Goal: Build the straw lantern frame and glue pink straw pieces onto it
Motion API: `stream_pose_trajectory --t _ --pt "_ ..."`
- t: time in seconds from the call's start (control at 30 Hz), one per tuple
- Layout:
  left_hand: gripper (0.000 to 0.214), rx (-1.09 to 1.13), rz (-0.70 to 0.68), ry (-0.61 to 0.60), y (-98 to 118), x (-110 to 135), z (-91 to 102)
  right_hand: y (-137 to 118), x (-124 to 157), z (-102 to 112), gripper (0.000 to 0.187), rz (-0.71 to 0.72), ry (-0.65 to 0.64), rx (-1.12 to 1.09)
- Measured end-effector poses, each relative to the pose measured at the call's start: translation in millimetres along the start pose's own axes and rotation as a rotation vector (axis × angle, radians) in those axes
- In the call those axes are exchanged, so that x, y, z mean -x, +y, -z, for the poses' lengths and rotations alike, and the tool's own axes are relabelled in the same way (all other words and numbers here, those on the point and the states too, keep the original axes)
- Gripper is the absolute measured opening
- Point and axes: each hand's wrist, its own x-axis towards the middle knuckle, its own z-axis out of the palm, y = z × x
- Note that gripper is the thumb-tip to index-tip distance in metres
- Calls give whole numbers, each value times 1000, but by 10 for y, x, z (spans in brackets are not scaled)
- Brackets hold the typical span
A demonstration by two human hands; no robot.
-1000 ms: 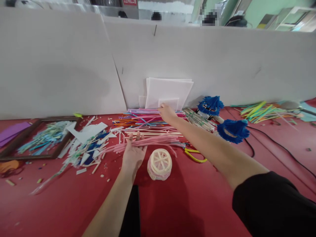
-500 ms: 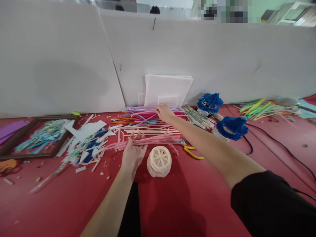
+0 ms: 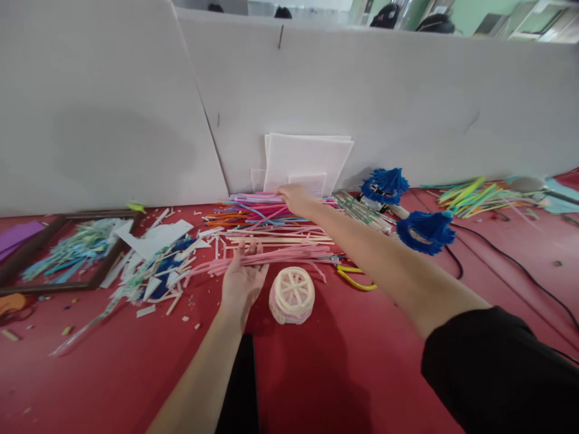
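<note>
My left hand [image 3: 243,280] rests palm up at the near side of a bundle of pink pipe cleaners [image 3: 294,255], its fingers apart and the stems crossing over them. My right hand [image 3: 292,198] reaches over the pile of pink, purple, orange and blue pipe cleaners [image 3: 266,212], fingers curled down at its far edge. Whatever is between those fingertips is hidden. Between my forearms stands a small cream and pale pink round piece [image 3: 293,295] with a spoked top, touched by neither hand.
White sheets [image 3: 307,158] lean on the grey partition [image 3: 362,90]. Two blue fringed pieces [image 3: 425,232] stand at the right, near a black cable [image 3: 506,250]. Paper scraps [image 3: 156,241] and a brown frame [image 3: 97,274] lie left. Yellow stems [image 3: 355,280] lie near the pink bundle.
My right hand has shifted slightly left along the far edge of the pipe cleaner pile. My left hand and the round piece stay in place.
</note>
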Motion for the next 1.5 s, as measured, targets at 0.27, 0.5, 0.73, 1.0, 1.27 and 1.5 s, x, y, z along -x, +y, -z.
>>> stream_pose_trajectory --t 0.27,0.5,0.73,1.0,1.27,1.5 --pt "26 -35 -20 -59 -34 42 -43 -368 349 69 33 189 -120 -109" --pt "31 -72 -115 -101 -51 51 -20 -573 525 -40 17 446 -435 -198" --pt "39 -73 -234 -155 124 172 -267 -743 595 97 43 336 -437 -139" --pt "37 -365 -490 -25 723 295 -336 -544 528 539 35 -54 -63 77" --pt "38 -1029 -643 66 879 597 506 -184 804 674 18 -289 -1 26" --pt "52 -1386 -966 -66 896 538 837 -160 997 740 14 -405 119 -338"
